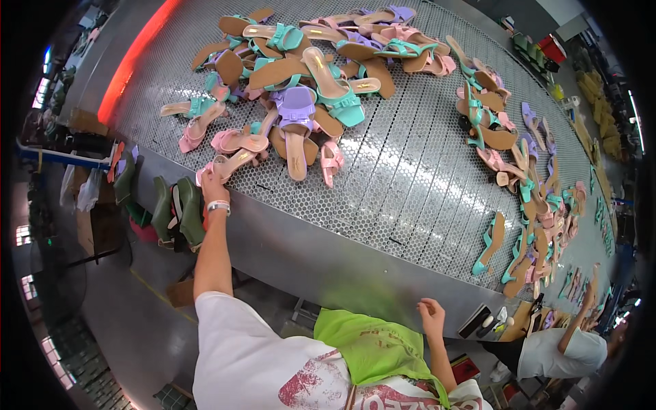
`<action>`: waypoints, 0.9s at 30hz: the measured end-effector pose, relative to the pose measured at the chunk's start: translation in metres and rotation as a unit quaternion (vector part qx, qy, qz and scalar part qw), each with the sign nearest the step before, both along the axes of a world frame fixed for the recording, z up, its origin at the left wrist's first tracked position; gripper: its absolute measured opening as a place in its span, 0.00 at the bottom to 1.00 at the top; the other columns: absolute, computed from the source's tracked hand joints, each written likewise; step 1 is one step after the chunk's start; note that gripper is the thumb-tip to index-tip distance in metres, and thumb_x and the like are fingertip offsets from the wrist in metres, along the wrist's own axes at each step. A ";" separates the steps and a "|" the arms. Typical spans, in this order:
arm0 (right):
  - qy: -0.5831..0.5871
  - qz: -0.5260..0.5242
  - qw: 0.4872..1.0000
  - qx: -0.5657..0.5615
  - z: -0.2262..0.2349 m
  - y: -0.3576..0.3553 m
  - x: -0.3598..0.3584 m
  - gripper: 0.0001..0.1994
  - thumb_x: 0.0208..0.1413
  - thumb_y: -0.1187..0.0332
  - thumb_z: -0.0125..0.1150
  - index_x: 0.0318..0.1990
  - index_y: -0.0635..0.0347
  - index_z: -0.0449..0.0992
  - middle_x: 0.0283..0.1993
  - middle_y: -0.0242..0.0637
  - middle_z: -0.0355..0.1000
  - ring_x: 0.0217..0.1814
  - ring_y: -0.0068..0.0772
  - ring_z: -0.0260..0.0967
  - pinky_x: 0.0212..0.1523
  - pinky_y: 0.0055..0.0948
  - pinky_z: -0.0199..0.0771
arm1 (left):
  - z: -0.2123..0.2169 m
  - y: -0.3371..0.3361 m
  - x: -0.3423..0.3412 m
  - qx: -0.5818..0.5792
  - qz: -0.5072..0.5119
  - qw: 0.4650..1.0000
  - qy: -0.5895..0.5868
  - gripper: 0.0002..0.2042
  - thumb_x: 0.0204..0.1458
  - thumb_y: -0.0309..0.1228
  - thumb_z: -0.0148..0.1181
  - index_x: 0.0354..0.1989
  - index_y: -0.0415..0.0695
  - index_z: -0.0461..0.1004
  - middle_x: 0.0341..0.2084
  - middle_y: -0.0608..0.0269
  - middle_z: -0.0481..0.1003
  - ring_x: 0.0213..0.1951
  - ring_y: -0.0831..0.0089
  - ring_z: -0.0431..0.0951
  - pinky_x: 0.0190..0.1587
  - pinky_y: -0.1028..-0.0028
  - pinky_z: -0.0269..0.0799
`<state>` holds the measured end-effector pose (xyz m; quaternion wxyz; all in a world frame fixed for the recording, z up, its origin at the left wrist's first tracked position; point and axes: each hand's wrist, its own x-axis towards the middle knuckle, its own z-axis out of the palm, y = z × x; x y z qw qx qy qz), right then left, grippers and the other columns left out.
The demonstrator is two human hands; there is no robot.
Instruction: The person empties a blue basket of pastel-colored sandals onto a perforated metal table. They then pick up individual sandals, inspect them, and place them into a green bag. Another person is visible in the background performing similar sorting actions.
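Sandals are being picked off the perforated metal table (410,178). The left hand (212,184) is reaching to the near edge of the heap, fingers closing on a pink sandal (229,164) lying just beyond them. The right hand (432,316) is hanging loosely curled and empty at the table's rim. Judging by this, the next move needs a firm pinch on the sole, then a pull back clear of the purple sandal (296,123) beyond.

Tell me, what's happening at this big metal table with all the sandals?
A person leans over a perforated metal table piled with pastel sandals. Their left hand touches a pink sandal at the pile's near edge; the right hand hangs loosely curled, empty, below the table's rim. Another person works at the lower right.
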<state>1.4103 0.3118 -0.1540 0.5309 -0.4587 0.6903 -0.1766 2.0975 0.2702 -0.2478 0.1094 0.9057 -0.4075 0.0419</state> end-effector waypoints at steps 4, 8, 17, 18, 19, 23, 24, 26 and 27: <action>-0.045 0.010 0.998 0.030 0.008 0.001 0.025 0.08 0.56 0.74 0.57 0.41 0.69 0.73 0.35 0.36 0.75 0.37 0.24 0.73 0.40 0.24 0.74 | 0.026 -0.019 0.068 0.001 -0.055 0.995 0.082 0.16 0.38 0.17 0.59 0.38 0.42 0.75 0.43 0.54 0.70 0.47 0.52 0.71 0.49 0.63 0.69; -0.037 -0.010 0.999 0.032 0.008 0.016 0.021 0.08 0.56 0.73 0.57 0.41 0.69 0.74 0.34 0.36 0.75 0.36 0.24 0.73 0.39 0.23 0.73 | 0.059 -0.075 0.108 0.035 -0.236 0.971 0.022 0.09 0.41 0.20 0.59 0.33 0.41 0.76 0.37 0.53 0.73 0.41 0.52 0.73 0.45 0.63 0.70; -0.011 -0.037 0.998 0.040 0.014 0.023 0.036 0.09 0.56 0.73 0.58 0.42 0.69 0.74 0.35 0.35 0.75 0.36 0.23 0.73 0.39 0.23 0.73 | 0.070 -0.184 0.087 0.042 -0.178 0.975 0.126 0.10 0.45 0.23 0.56 0.37 0.45 0.76 0.34 0.49 0.76 0.39 0.49 0.76 0.45 0.61 0.70; -0.008 -0.041 0.998 0.041 0.015 0.023 0.038 0.09 0.56 0.73 0.58 0.42 0.69 0.74 0.35 0.35 0.75 0.36 0.23 0.73 0.39 0.23 0.73 | 0.070 -0.188 0.075 -0.010 -0.118 0.983 0.139 0.11 0.45 0.23 0.56 0.39 0.46 0.75 0.35 0.49 0.76 0.40 0.49 0.76 0.45 0.60 0.70; -0.011 -0.041 0.998 0.042 0.015 0.024 0.039 0.09 0.56 0.73 0.57 0.42 0.68 0.73 0.35 0.35 0.75 0.36 0.23 0.73 0.39 0.23 0.73 | 0.063 -0.183 0.078 0.024 -0.108 0.991 0.071 0.16 0.46 0.28 0.58 0.46 0.45 0.71 0.34 0.50 0.77 0.42 0.52 0.76 0.47 0.59 0.69; -0.002 -0.060 0.997 0.039 0.010 0.043 0.033 0.09 0.57 0.72 0.56 0.44 0.67 0.73 0.36 0.34 0.75 0.36 0.23 0.73 0.37 0.22 0.71 | 0.040 -0.147 0.056 -0.081 -0.083 0.993 0.036 0.26 0.40 0.32 0.65 0.51 0.43 0.68 0.50 0.47 0.69 0.53 0.49 0.68 0.54 0.59 0.65; 0.004 -0.066 0.997 0.038 0.010 0.047 0.033 0.09 0.58 0.72 0.56 0.44 0.67 0.73 0.36 0.34 0.75 0.36 0.23 0.73 0.36 0.22 0.71 | 0.042 -0.134 0.039 -0.141 -0.064 0.988 0.003 0.31 0.39 0.35 0.68 0.53 0.41 0.65 0.53 0.46 0.66 0.55 0.47 0.65 0.55 0.59 0.64; -0.007 -0.070 0.996 0.052 0.009 0.052 0.034 0.09 0.58 0.72 0.56 0.43 0.67 0.73 0.36 0.34 0.75 0.36 0.23 0.73 0.35 0.21 0.71 | 0.034 -0.105 0.032 -0.208 0.018 0.975 0.072 0.38 0.38 0.38 0.70 0.58 0.39 0.58 0.56 0.45 0.62 0.57 0.48 0.64 0.57 0.58 0.63; -0.011 -0.072 0.996 0.058 0.008 0.054 0.035 0.09 0.58 0.72 0.56 0.43 0.67 0.73 0.36 0.34 0.76 0.35 0.23 0.73 0.34 0.21 0.71 | 0.025 -0.097 0.030 -0.241 0.059 0.963 0.107 0.42 0.37 0.39 0.71 0.60 0.38 0.55 0.57 0.44 0.60 0.58 0.48 0.63 0.58 0.58 0.62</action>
